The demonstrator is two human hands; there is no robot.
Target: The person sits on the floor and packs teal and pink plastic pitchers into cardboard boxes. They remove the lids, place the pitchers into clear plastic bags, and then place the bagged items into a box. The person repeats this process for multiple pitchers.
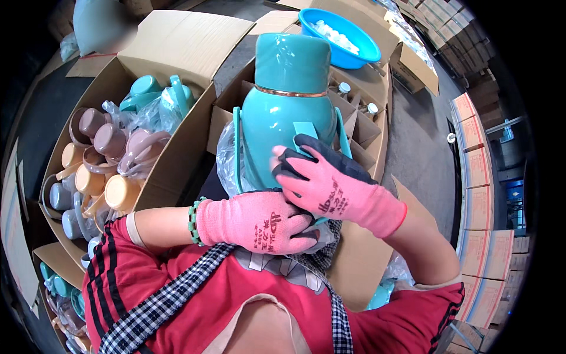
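Note:
A glossy teal thermos jug point(288, 118) with a copper-coloured ring under its teal lid point(292, 62) stands tilted in front of my chest, its lid end away from me. My left hand point(253, 221), in a pink glove with a dark palm, is curled around the jug's near end, hiding that part. Over the jug's lower side lies my right hand point(333, 186), gloved alike, fingers spread and slightly smeared by motion. A flat teal piece point(305, 131) projects from the jug beside its fingers. A teal side handle point(237, 147) shows along the jug's left.
An open carton point(177, 47) at left holds several mauve, peach, blue and teal lidded parts. Behind the jug, a divided carton point(386, 112) holds white-capped items. A blue basin point(368, 50) with white pieces stands beyond. Stacked cartons point(479, 177) line the right.

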